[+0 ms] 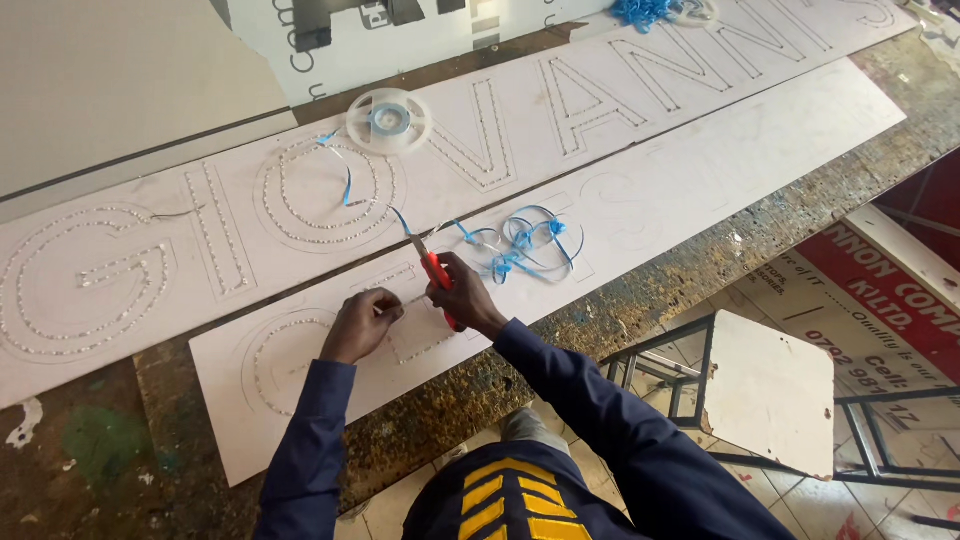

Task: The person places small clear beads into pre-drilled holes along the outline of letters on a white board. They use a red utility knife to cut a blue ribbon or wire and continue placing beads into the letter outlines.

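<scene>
Right hand (pixel 468 292) is clenched on a red-handled cutter (pixel 436 275), blade pointing far-left toward the blue strip (pixel 400 218). Left hand (pixel 362 322) pinches something small at the near white panel (pixel 700 170); what exactly, cannot tell. The strip runs far-left from the blade tip up to the clear reel (pixel 389 119) on the far panel (pixel 120 270); loose blue coils (pixel 525 240) lie just right of the cutter. Right hand is the nearer one to the strip. No containers in view.
</scene>
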